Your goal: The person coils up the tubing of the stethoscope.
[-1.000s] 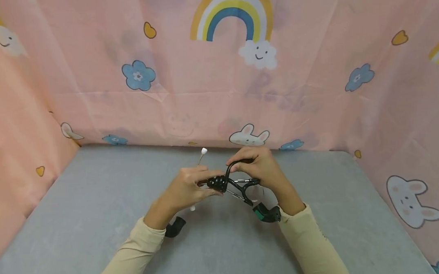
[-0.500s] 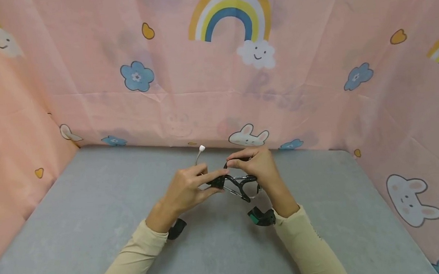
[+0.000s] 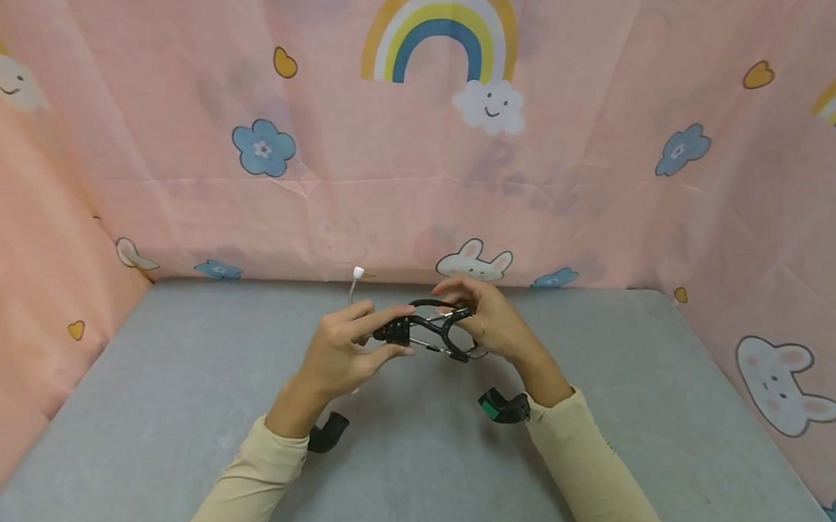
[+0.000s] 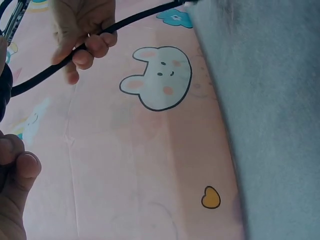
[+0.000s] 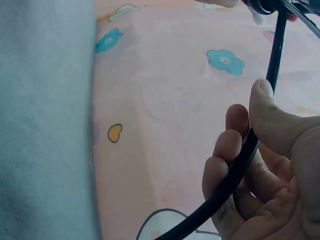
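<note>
A stethoscope is held up above the table between both hands. Its black tubing is wound in a coil (image 3: 393,330) around the metal ear tubes, and my left hand (image 3: 338,350) grips this coil between thumb and fingers. One white ear tip (image 3: 358,273) sticks up beyond that hand. The black Y-shaped part (image 3: 449,333) of the tubing points right. My right hand (image 3: 494,320) holds the loose length of tubing (image 5: 225,185), which crosses its curled fingers under the thumb. In the left wrist view the same tubing (image 4: 142,16) runs on past the right hand; its end is out of sight there.
A grey cloth-covered table (image 3: 185,380) lies below the hands. Pink printed curtain (image 3: 357,155) stands behind it and on both sides. Each wrist wears a black camera mount, the right one (image 3: 503,407) with a green patch.
Both hands and the stethoscope have shifted a little up and to the left. The right hand's pinch has loosened into a wider hold, and the tubing now arcs between the hands.
</note>
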{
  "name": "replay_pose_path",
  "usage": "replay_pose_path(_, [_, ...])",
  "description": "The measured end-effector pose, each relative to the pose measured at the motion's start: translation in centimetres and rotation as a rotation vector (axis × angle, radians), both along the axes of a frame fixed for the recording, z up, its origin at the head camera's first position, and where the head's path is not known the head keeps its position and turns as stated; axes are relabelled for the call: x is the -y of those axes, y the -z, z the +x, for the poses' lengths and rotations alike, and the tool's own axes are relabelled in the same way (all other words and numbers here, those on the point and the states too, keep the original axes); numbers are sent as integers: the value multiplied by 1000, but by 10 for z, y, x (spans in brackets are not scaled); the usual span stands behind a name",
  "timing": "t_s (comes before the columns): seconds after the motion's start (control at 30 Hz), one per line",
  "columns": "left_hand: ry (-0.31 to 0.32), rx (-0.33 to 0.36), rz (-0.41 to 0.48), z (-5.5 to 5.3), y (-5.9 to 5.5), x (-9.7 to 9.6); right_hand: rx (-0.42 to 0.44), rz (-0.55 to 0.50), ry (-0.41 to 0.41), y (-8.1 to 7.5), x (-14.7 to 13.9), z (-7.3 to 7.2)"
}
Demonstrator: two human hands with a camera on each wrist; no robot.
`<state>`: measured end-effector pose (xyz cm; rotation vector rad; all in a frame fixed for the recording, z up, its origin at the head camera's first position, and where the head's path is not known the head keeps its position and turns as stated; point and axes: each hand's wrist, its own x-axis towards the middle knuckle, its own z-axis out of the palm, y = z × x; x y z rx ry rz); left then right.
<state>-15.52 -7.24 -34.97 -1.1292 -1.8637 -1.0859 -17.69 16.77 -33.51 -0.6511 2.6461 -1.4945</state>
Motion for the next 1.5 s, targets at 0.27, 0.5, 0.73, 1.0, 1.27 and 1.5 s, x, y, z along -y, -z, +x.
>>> replay_pose_path(0.27, [-34,24,80,-2,-3,3,18,13,3,6,2,2])
replay_pose_path(0.5, [-174,99,161,-4,-6,10,1,30,36,11,8,2])
replay_pose_path(0.73, [-246,139,216,-8,-8,15,22,56,16,9,19,11])
replay_pose_path(1.0, [-312,268,246,-12,-9,24,-20,68,-78,4,33,20])
replay_pose_path(1.27, [-365,328,260,-12,-9,29,-58,72,-91,1,44,28])
replay_pose_path(1.5, [-448,370,267,-11,-11,34,-85,74,-153,1,54,35])
